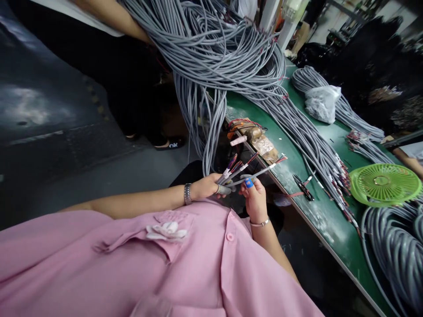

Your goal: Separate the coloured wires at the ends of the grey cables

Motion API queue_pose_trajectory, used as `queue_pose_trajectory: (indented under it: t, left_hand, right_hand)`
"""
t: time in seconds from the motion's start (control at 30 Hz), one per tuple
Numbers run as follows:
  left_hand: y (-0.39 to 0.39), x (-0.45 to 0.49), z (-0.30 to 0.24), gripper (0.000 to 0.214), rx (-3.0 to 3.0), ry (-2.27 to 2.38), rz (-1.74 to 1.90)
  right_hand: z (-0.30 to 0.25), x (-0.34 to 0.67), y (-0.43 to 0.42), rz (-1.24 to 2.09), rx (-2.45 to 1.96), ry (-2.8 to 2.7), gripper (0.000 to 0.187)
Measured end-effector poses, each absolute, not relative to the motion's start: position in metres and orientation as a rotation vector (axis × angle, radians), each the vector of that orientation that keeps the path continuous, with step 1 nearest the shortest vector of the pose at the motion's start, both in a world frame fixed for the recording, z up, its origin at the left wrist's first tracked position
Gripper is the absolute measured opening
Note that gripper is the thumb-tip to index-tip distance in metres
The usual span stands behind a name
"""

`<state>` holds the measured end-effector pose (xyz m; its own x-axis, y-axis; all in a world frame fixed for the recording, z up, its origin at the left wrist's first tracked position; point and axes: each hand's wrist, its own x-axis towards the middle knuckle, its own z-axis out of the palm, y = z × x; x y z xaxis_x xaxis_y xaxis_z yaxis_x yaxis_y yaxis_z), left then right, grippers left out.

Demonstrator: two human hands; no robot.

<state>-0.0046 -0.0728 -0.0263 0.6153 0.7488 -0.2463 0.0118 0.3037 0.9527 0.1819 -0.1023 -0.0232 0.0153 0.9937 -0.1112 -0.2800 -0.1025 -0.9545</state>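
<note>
At my waist, my left hand is closed round a small bunch of grey cables whose stripped ends show coloured wires. Finger covers seem to be on some fingertips. Just to its right, my right hand pinches a single grey cable between thumb and fingers. That cable slants up to the right and ends in thin red and white wires over the table edge. Blue tape is wrapped on a digit of my right hand. Where the cables pass behind my fingers is hidden.
A large heap of grey cables lies across the green table and hangs over its edge. A taped block, a plastic bag, a green fan and coiled cable are there too. Another person's arm reaches the heap.
</note>
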Motion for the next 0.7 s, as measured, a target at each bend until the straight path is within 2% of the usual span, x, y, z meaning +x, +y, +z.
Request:
queue_pose_trajectory:
  t: [0.37, 0.7]
  left_hand:
    - [-0.0722, -0.0050, -0.0264, 0.020, 1.170, 0.803, 0.555]
    - [-0.0727, -0.0050, -0.0245, 0.027, 1.184, 0.805, 0.560]
  right_hand:
    - [-0.0260, 0.1835, -0.1025, 1.374, -1.086, -0.938, 0.018]
    - [-0.0279, 0.1843, -0.1023, 1.372, -1.086, -0.944, 0.018]
